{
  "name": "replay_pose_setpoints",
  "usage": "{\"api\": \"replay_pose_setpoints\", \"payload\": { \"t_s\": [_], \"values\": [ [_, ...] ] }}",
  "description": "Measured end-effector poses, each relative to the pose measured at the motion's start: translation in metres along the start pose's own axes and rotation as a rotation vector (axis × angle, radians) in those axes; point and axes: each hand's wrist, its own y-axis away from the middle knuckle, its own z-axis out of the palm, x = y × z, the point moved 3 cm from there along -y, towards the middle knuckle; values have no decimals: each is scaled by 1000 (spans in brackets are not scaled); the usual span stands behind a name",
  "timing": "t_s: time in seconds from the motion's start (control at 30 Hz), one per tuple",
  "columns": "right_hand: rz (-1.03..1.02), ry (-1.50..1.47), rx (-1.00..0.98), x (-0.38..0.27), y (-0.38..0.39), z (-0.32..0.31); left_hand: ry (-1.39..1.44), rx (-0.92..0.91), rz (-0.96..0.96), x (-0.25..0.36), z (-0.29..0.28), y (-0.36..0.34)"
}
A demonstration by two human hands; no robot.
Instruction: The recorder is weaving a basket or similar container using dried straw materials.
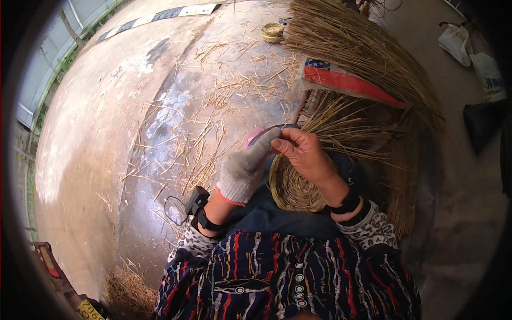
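Note:
My left hand (242, 165) wears a greyish-white knitted glove with an orange cuff edge. Its fingers are pressed together and reach up to meet my bare right hand (306, 154). There, the thumb and forefinger of my right hand are pinched against the gloved fingertips. Whatever lies between them is hidden or too small to make out. Below both hands, a round woven straw basket (297, 186) rests in my lap, its open side facing up. My right hand covers part of its rim.
Long dry straw (352, 42) lies in a big bundle at the far right, over a red, white and blue sheet (346, 82). A looser straw bunch (346, 125) is nearer. Small woven baskets (272, 32) stand far off. Loose stalks (213, 133) litter the floor; bags (456, 45) lie right.

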Motion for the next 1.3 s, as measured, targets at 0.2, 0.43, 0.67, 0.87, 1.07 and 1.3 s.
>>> {"api": "replay_pose_setpoints", "payload": {
  "t_s": [0.2,0.43,0.67,0.87,1.07,1.3],
  "values": [
    [0,55,72,5,2,-5,487,-67,-524,9,2,3],
    [-106,204,164,8,3,-4,209,-96,-413,-13,-13,33],
    [-215,428,195,9,-4,0,-648,-114,-106,71,-71,13],
    [-575,887,-32,-9,-2,17,-722,-27,174,45,-70,-62],
    [-332,398,-3,3,0,7,10,-97,-483,-57,-50,-69],
    [-136,21,266,28,-7,-19,544,-394,-806,-12,-17,12]
  ]
}}
